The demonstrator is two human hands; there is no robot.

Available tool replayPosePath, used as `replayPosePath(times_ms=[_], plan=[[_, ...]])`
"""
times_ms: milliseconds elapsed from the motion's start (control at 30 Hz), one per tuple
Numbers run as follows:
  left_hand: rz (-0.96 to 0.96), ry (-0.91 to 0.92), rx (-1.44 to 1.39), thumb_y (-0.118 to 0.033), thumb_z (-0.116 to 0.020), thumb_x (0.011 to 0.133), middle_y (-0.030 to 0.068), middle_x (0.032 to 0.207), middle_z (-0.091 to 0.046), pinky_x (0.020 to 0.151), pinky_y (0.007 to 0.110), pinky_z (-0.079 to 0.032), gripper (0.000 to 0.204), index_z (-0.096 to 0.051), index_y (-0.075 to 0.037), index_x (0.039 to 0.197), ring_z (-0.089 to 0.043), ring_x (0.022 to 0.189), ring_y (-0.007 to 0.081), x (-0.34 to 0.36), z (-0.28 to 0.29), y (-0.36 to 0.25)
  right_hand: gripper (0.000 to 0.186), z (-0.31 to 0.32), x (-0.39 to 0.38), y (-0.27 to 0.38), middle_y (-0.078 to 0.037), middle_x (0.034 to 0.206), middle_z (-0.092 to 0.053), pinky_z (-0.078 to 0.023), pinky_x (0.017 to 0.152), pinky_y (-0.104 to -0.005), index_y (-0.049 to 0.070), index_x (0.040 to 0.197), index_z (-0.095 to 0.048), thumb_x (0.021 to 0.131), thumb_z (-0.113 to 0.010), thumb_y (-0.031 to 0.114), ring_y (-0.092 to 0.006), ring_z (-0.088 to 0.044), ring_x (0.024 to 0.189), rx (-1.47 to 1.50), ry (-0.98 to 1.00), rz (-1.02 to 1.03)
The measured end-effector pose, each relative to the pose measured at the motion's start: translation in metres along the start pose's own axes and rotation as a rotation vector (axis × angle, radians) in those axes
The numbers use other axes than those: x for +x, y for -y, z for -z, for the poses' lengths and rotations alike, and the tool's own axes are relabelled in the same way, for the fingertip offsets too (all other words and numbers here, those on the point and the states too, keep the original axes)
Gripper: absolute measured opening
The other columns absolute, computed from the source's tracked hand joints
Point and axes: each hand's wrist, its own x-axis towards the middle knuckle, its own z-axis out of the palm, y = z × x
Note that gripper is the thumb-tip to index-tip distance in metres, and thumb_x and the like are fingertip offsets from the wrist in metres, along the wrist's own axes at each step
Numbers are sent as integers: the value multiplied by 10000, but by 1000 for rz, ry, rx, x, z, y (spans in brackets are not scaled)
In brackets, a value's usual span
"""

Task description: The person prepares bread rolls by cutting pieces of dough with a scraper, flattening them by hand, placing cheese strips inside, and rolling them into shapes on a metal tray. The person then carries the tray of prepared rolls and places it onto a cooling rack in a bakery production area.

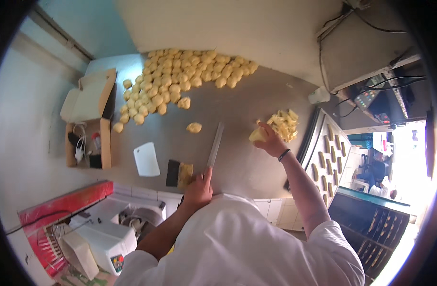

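My left hand (198, 191) is closed round the handle of a long, straight-bladed knife (217, 144), whose blade points away from me over the table (237, 114). My right hand (273, 143) grips a pale yellow piece (258, 135), perhaps cheese; its exact kind is unclear. Right beside that hand lies a heap of pale yellow cut strips (286, 125). Many round dough balls (175, 78) crowd the table's far side, and one dough piece (194, 127) sits alone left of the knife tip. Near my left hand rests a dough scraper (172, 172) with a brownish handle.
A white plastic scraper (146, 159) lies at the left, with an open cardboard box (88, 143) holding a cable beyond it. At the right, a tray (329, 157) carries several long rolled pieces. A dark rack (366, 229) stands lower right, a white machine (104, 240) lower left.
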Motion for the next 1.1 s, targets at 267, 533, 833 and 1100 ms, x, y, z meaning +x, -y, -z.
replayPosePath(times_ms=[267,533,833,1100], plan=[[-266,-104,-158,-75,-631,900,205,1119,-614,725,508,-598,588,-502,-107,1472,-692,875,398,69,34,1,882,96,88,-40,-185,1317,-662,-530,1043,-442,146,1522,-447,758,-871,268,-366,-637,1241,-322,-366,58],[-281,-137,-12,-66,-601,954,147,1110,-631,784,460,-587,413,-562,-75,1365,-676,985,348,254,34,-29,853,144,134,-46,-173,1411,-614,-471,1117,-458,155,1517,-453,762,-832,275,-365,-582,1320,-307,-479,-67],[-352,-85,96,-79,-623,961,146,1215,-650,987,429,-519,322,-672,-73,1279,-618,1154,331,344,37,-45,913,114,122,-29,-143,1547,-495,-310,1223,-515,194,1570,-424,766,-836,325,-344,-404,1480,-727,-259,-20],[-170,-481,-225,-56,-692,931,160,1184,-677,906,465,-560,274,-677,-30,1204,-676,1048,359,239,85,48,365,20,118,58,-119,1234,-662,-489,1046,-462,88,1231,-689,876,-743,156,-346,-606,1179,-414,-416,456]])
